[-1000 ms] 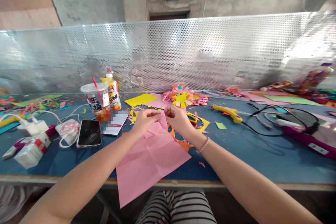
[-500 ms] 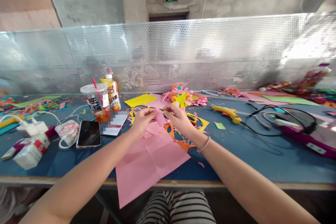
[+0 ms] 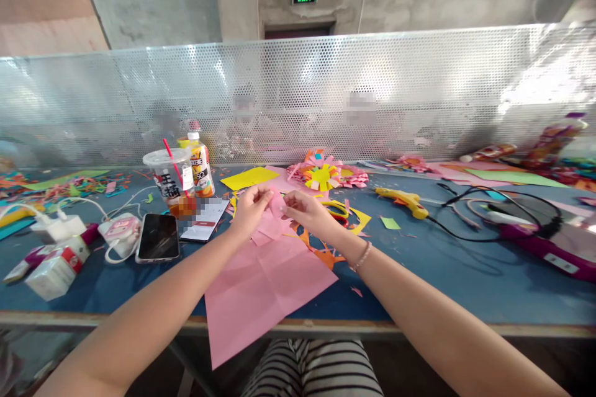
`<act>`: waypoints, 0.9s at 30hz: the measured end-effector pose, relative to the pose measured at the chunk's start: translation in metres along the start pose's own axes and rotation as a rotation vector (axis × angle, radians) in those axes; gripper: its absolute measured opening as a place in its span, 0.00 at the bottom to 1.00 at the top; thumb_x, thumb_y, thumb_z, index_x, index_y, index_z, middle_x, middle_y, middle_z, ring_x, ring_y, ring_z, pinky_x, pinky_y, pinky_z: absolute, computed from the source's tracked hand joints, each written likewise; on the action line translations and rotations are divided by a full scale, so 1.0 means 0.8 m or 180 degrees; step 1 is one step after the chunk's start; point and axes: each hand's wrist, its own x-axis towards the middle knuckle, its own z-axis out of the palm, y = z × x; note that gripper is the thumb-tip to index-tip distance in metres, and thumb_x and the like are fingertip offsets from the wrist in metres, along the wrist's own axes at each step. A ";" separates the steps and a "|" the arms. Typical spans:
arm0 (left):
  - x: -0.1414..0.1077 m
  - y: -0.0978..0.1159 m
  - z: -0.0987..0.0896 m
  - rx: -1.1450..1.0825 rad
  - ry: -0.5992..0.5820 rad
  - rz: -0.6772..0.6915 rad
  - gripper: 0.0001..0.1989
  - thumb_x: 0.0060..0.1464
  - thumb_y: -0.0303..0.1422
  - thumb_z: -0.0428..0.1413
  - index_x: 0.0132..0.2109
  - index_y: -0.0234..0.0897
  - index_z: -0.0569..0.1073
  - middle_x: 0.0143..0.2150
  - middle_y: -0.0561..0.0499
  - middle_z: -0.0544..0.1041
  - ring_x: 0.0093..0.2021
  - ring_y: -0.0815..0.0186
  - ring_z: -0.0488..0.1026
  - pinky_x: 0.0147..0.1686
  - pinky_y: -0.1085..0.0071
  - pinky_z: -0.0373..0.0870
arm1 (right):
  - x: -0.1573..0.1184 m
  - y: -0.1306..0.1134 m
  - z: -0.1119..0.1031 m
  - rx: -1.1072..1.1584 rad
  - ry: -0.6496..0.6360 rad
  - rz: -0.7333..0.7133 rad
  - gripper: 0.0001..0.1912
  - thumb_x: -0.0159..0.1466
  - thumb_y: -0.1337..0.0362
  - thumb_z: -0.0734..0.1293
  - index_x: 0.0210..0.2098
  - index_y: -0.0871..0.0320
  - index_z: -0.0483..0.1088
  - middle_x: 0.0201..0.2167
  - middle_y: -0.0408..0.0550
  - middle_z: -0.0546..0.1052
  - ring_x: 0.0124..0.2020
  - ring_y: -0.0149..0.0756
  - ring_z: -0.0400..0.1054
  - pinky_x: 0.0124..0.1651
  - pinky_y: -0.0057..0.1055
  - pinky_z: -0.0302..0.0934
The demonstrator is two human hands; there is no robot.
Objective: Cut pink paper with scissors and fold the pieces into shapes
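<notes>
Between my two hands is a small curled piece of pink paper (image 3: 277, 205). My left hand (image 3: 252, 209) pinches its left side, and the fingers of my right hand (image 3: 306, 211) are closed on its right side. Below them a large creased sheet of pink paper (image 3: 265, 288) lies flat, its lower corner hanging over the table edge. Orange paper scraps (image 3: 326, 254) lie by my right wrist. Just beyond my hands sit paper flowers, one with a yellow fringed centre (image 3: 322, 177). Scissors (image 3: 339, 214) are partly hidden behind my right hand.
To the left are a phone (image 3: 158, 237), a lidded plastic cup (image 3: 170, 180), a drink bottle (image 3: 201, 164), a charger (image 3: 120, 229) and a small box (image 3: 52, 273). A yellow glue gun (image 3: 403, 198) and black cable (image 3: 465, 237) lie right. A perforated metal screen (image 3: 298, 99) stands behind.
The small pink piece has turned in my fingers and now shows a rounder, curled face. My right hand has shifted slightly lower; the large sheet stays where it was.
</notes>
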 end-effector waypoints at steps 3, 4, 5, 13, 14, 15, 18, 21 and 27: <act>-0.001 0.000 0.002 -0.0166 -0.0081 -0.0122 0.10 0.45 0.38 0.54 0.31 0.35 0.70 0.26 0.53 0.68 0.25 0.73 0.63 0.27 0.75 0.60 | -0.002 -0.003 0.003 0.0057 0.0006 0.0011 0.10 0.53 0.58 0.63 0.26 0.58 0.61 0.24 0.43 0.67 0.26 0.29 0.67 0.21 0.23 0.62; -0.001 0.000 0.003 -0.0270 -0.0132 -0.0202 0.11 0.45 0.39 0.54 0.32 0.35 0.70 0.26 0.53 0.68 0.26 0.72 0.64 0.28 0.75 0.61 | -0.001 -0.003 0.003 0.0089 0.0027 0.0010 0.10 0.54 0.58 0.63 0.25 0.59 0.61 0.23 0.42 0.66 0.25 0.29 0.67 0.21 0.22 0.61; -0.002 0.000 0.004 -0.0372 -0.0181 -0.0288 0.11 0.45 0.39 0.54 0.32 0.35 0.70 0.26 0.53 0.68 0.26 0.72 0.64 0.28 0.75 0.62 | 0.000 -0.002 0.002 0.0131 0.0054 0.0012 0.10 0.54 0.58 0.63 0.24 0.59 0.61 0.22 0.42 0.66 0.24 0.28 0.67 0.21 0.22 0.61; -0.005 0.001 0.008 -0.0325 -0.0329 -0.0617 0.11 0.42 0.37 0.57 0.30 0.33 0.70 0.26 0.51 0.70 0.26 0.71 0.67 0.30 0.72 0.66 | 0.006 0.007 -0.004 0.0292 0.0251 0.0099 0.09 0.53 0.60 0.63 0.23 0.59 0.60 0.19 0.40 0.66 0.22 0.27 0.67 0.23 0.23 0.63; -0.005 0.001 0.008 -0.0313 -0.0304 -0.0596 0.11 0.42 0.37 0.57 0.30 0.33 0.70 0.25 0.51 0.70 0.26 0.71 0.68 0.31 0.72 0.66 | 0.006 0.007 -0.004 0.0295 0.0251 0.0099 0.09 0.53 0.60 0.63 0.23 0.59 0.60 0.19 0.40 0.66 0.22 0.27 0.67 0.23 0.23 0.63; -0.004 0.000 0.007 -0.0306 -0.0293 -0.0576 0.11 0.42 0.37 0.57 0.30 0.33 0.70 0.24 0.52 0.70 0.26 0.71 0.68 0.31 0.71 0.66 | 0.006 0.007 -0.004 0.0289 0.0261 0.0093 0.09 0.53 0.60 0.63 0.23 0.59 0.60 0.19 0.40 0.66 0.22 0.27 0.67 0.23 0.23 0.63; -0.003 -0.002 0.007 -0.0340 -0.0296 -0.0569 0.10 0.42 0.37 0.57 0.29 0.33 0.71 0.24 0.52 0.70 0.26 0.71 0.67 0.31 0.71 0.66 | 0.006 0.007 -0.003 0.0182 0.0308 0.0045 0.09 0.53 0.60 0.63 0.22 0.58 0.60 0.19 0.40 0.65 0.23 0.28 0.67 0.22 0.23 0.63; -0.002 -0.003 0.006 -0.0434 -0.0281 -0.0626 0.10 0.41 0.37 0.57 0.28 0.33 0.71 0.24 0.52 0.71 0.26 0.71 0.67 0.32 0.72 0.65 | 0.007 0.010 -0.004 0.0088 0.0324 -0.0025 0.09 0.54 0.60 0.62 0.23 0.58 0.60 0.20 0.40 0.65 0.23 0.29 0.68 0.23 0.24 0.63; -0.003 -0.005 0.007 -0.0598 -0.0209 -0.0787 0.11 0.41 0.34 0.58 0.34 0.33 0.72 0.30 0.50 0.73 0.30 0.70 0.69 0.33 0.71 0.66 | 0.009 0.016 -0.007 0.0016 0.0331 -0.0126 0.09 0.55 0.60 0.62 0.23 0.58 0.61 0.20 0.41 0.65 0.23 0.29 0.67 0.25 0.25 0.63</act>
